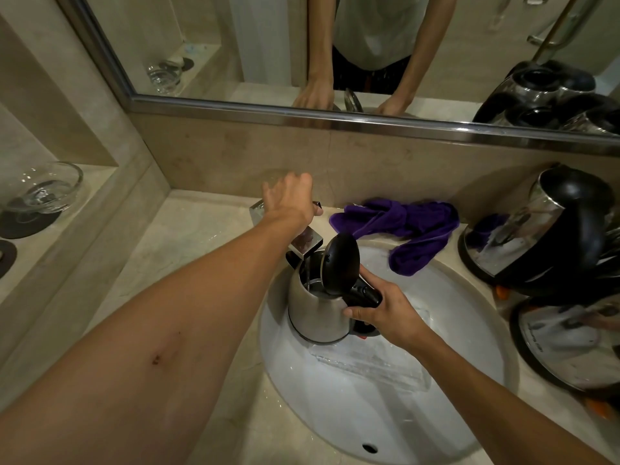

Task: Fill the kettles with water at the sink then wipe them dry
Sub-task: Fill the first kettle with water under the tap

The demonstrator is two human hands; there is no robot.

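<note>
Filling one kettle (317, 307) under the tap (303, 245) in the sink (453, 330), lid up.

Gripped at the handle by the closed right hand (385, 312); left hand (290, 199) curled over the tap lever. Probably mid-task: two more kettles (536, 229) waiting on the counter at right, purple cloth (402, 223) lying behind the basin, wiping not yet begun.

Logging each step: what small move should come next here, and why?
Probably lift the tap handle with the left hand: it rests there, the right hand holds the kettle, lid open, under the spout, and no clear stream shows.
</note>
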